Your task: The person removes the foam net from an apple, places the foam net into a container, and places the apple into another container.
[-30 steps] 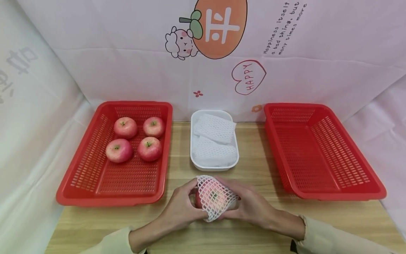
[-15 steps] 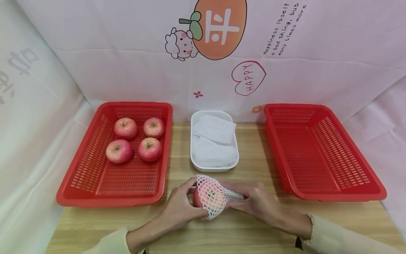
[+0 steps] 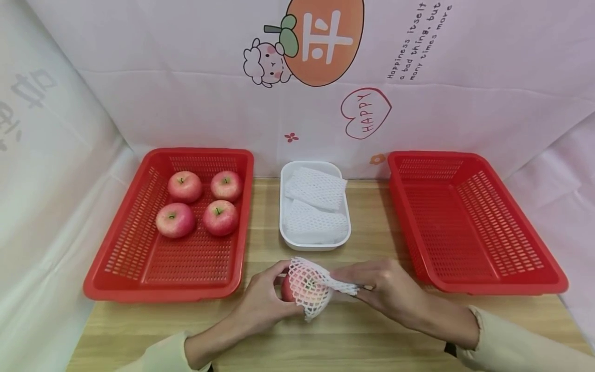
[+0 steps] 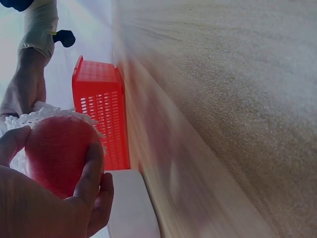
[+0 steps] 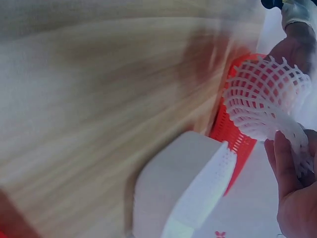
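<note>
An apple [image 4: 62, 153] is partly covered by a white foam net sleeve [image 3: 308, 287], its left side bare. My left hand [image 3: 266, 298] grips the apple from the left, thumb and fingers curled around it. On the other side, my right hand [image 3: 388, 289] pinches the gathered tail of the foam net between thumb and fingers. In the right wrist view the net [image 5: 267, 94] spreads over the apple and narrows into the right fingers [image 5: 283, 156]. Both hands stay above the wooden table, in front of a white tray [image 3: 315, 247].
Several apples [image 3: 220, 217] sit in a red basket [image 3: 165, 294] on the left. Folded foam nets [image 3: 316, 188] lie in the white tray. Another red basket [image 3: 499, 287] stands on the right. A printed white cloth [image 3: 209, 103] hangs behind.
My right hand has moved right, from cupping the net-covered apple to pinching the net's end, which is drawn out into a narrow tail. The left hand keeps its grip on the apple.
</note>
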A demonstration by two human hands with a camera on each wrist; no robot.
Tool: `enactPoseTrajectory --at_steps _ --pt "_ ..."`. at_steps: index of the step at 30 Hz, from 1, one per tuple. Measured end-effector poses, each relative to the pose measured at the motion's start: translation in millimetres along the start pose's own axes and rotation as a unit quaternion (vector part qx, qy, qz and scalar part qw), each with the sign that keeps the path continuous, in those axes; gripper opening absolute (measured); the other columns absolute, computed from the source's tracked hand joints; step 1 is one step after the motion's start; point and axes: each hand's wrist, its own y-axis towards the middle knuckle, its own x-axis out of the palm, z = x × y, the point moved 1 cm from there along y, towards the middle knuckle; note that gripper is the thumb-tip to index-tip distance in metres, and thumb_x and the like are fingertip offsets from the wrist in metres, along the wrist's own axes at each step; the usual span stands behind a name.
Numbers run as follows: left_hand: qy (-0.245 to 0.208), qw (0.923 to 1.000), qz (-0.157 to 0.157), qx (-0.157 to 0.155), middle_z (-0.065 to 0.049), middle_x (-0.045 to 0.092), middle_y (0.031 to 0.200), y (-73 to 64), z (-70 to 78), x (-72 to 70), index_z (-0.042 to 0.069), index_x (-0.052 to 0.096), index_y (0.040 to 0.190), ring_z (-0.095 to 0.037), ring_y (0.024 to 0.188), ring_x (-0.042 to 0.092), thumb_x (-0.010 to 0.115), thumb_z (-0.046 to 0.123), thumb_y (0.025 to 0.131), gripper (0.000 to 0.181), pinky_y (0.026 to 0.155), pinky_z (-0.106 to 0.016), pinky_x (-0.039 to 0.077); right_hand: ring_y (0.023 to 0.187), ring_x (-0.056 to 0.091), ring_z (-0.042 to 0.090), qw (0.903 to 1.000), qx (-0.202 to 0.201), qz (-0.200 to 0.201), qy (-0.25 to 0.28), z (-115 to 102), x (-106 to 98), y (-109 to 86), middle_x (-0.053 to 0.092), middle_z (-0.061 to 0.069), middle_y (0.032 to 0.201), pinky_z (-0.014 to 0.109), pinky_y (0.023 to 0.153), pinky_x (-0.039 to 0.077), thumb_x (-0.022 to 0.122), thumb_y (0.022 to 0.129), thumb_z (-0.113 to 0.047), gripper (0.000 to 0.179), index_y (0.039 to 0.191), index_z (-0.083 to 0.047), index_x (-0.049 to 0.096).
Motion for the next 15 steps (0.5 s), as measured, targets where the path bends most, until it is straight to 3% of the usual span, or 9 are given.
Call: enactPoseTrajectory --at_steps 4,7,8,11,14,15 --pt "0.003 1.0 0.001 -0.001 -0.004 0.072 0.119 0.6 -0.8 -0.5 0.014 0.066 0.138 -0.02 0.105 0.069 0.097 0.02 0.067 0.078 0.092 -0.039 0.057 0.095 0.079 0.018 0.9995 -0.016 -0.012 -0.024 -5 -9 4.2 0.08 0.008 0.11 0.027 0.082 0.063 0.09 0.068 0.01 0.049 0.115 -0.002 0.081" --pt "0.003 1.0 -0.002 -0.007 -0.001 0.072 0.115 0.5 -3.7 -0.5 0.017 0.067 0.137 -0.016 0.1 0.066 0.098 0.023 0.068 0.076 0.088 -0.036 0.056 0.093 0.08 0.017 0.9986 -0.034 -0.001 -0.041 -8 -18 7.9 0.081 0.007 0.109 0.027 0.08 0.064 0.081 0.092 -0.003 0.023 0.115 -0.003 0.081" --pt "0.004 0.9999 -0.004 -0.01 0.0 0.072 0.114 0.0 -4.8 -0.5 0.016 0.066 0.137 -0.016 0.1 0.066 0.098 0.026 0.069 0.076 0.088 -0.036 0.056 0.093 0.079 0.017 0.9985 -0.032 0.001 -0.044 -9 -21 9.1 0.081 0.006 0.109 0.026 0.08 0.063 0.08 0.093 -0.004 0.022 0.115 -0.004 0.081" --pt "0.008 0.9998 -0.007 -0.015 0.0 0.072 0.116 -2.4 -7.3 0.0 0.015 0.065 0.139 -0.014 0.101 0.066 0.098 0.035 0.07 0.079 0.088 -0.037 0.056 0.089 0.08 0.019 0.9976 -0.047 0.02 -0.047 -8 -30 12.9 0.081 0.009 0.106 0.022 0.076 0.063 0.079 0.089 0.003 0.026 0.114 -0.002 0.081" --pt "0.004 0.9999 -0.007 -0.007 0.0 0.073 0.12 -4.3 -8.2 0.0 0.015 0.064 0.141 -0.013 0.102 0.066 0.098 0.038 0.071 0.08 0.087 -0.035 0.056 0.087 0.08 0.02 0.9979 -0.042 0.025 -0.043 -6 -39 16.5 0.081 0.01 0.104 0.018 0.072 0.061 0.085 0.059 0.021 0.058 0.113 0.0 0.081" --pt "0.003 1.0 -0.008 -0.003 0.001 0.073 0.122 -4.9 -8.1 0.0 0.017 0.065 0.141 -0.012 0.102 0.066 0.098 0.038 0.072 0.079 0.087 -0.033 0.056 0.086 0.079 0.02 0.998 -0.041 0.027 -0.04 -5 -41 17.7 0.081 0.011 0.103 0.016 0.07 0.061 0.086 0.058 0.021 0.059 0.112 0.0 0.081"
